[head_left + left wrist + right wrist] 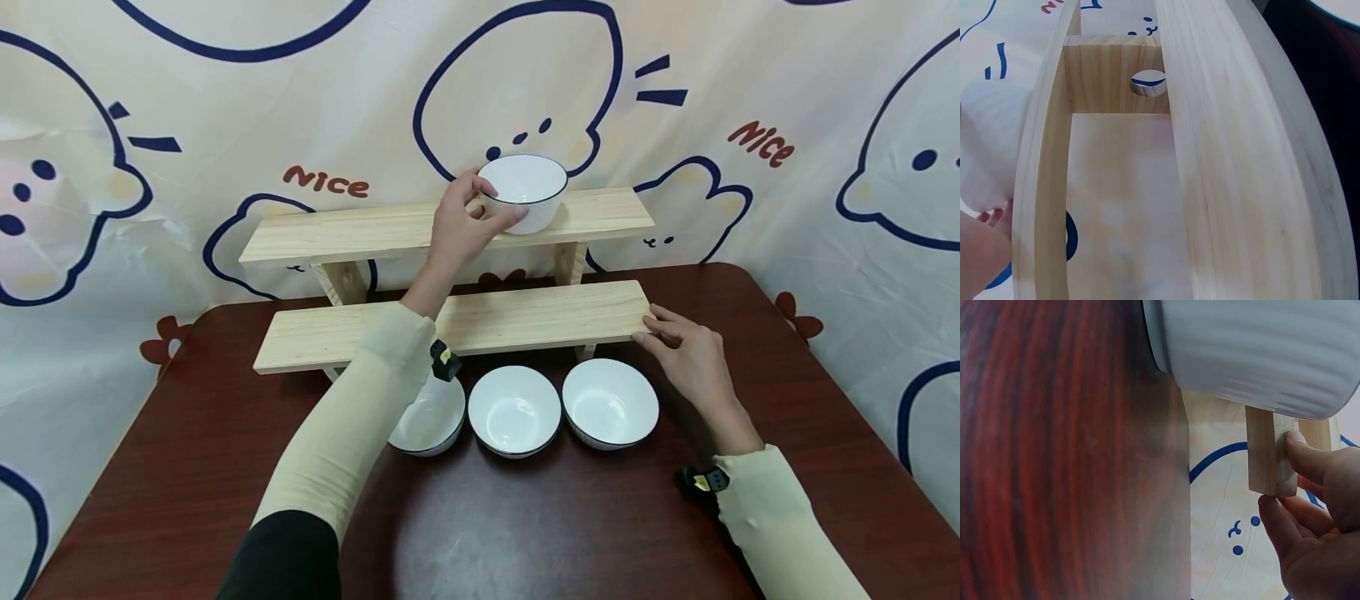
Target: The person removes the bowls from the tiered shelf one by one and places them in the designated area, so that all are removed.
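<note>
In the head view my left hand (pixel 465 217) grips a white bowl (pixel 536 218) with a dark rim, thumb on its front and fingers at its left side. The bowl is upright at the upper shelf board (pixel 345 233), right of its middle. The left wrist view shows part of this hand (pixel 985 253) by the bowl's side (pixel 991 140), beyond the board. My right hand (pixel 686 354) pinches the right end of the lower shelf board (pixel 540 317). In the right wrist view its thumb and fingers are at the board end (pixel 1272 456).
Three white bowls stand in a row before the wooden rack: a left bowl (pixel 431 417), partly behind my left sleeve, a middle bowl (pixel 514 410) and a right bowl (pixel 611 403). Beneath everything is a dark red-brown table (pixel 525 533). A cartoon-printed cloth (pixel 360 117) hangs behind.
</note>
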A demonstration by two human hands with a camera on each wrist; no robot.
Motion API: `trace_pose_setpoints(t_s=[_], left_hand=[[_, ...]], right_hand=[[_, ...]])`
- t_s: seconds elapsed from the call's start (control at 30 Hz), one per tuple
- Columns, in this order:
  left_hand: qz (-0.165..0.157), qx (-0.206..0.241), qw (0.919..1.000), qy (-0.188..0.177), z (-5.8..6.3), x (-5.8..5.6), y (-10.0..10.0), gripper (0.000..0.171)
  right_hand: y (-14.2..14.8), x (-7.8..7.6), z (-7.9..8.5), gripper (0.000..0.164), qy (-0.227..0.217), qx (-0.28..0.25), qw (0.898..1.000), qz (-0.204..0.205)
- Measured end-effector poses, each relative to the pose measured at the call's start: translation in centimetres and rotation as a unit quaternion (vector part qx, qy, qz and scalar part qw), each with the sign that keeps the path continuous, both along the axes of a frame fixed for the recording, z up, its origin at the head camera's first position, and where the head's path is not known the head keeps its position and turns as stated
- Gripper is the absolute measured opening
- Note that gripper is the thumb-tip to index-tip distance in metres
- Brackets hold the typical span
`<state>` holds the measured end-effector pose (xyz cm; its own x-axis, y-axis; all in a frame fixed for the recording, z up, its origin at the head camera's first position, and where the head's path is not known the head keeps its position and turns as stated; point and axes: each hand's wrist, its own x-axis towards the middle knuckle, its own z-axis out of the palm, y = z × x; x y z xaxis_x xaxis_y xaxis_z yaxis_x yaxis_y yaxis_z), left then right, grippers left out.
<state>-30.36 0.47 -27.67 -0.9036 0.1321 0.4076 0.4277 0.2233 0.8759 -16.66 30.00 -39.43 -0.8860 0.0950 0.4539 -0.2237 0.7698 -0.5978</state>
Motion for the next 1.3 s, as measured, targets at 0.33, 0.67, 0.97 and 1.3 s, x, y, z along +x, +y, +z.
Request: trace_pose_setpoints(t_s=[0.33, 0.67, 0.97, 1.3], left_hand=[[0.001, 0.011, 0.9999, -0.003, 0.1, 0.1, 0.2, 0.04], [0.008, -0.013, 0.9991, -0.039, 0.6, 0.3, -1.2, 0.042], [-0.002, -0.013, 0.9988, -0.047, 0.6, 0.8, -3.3, 0.046], [-0.011, 0.008, 0.9991, -0.04, 0.6, 1.2, -5.4, 0.045]], right_hand=[[0.0, 0.0, 0.0, 0.035, -0.002, -0.001, 1.0, -0.002], [-0.1, 0.2, 0.2, 0.035, -0.006, -0.006, 1.0, -0.003], [-0.1, 0.4, 0.3, 0.036, -0.013, -0.002, 1.0, -0.006], [0.0, 0.2, 0.1, 0.036, -0.005, -0.001, 1.0, 0.001]])
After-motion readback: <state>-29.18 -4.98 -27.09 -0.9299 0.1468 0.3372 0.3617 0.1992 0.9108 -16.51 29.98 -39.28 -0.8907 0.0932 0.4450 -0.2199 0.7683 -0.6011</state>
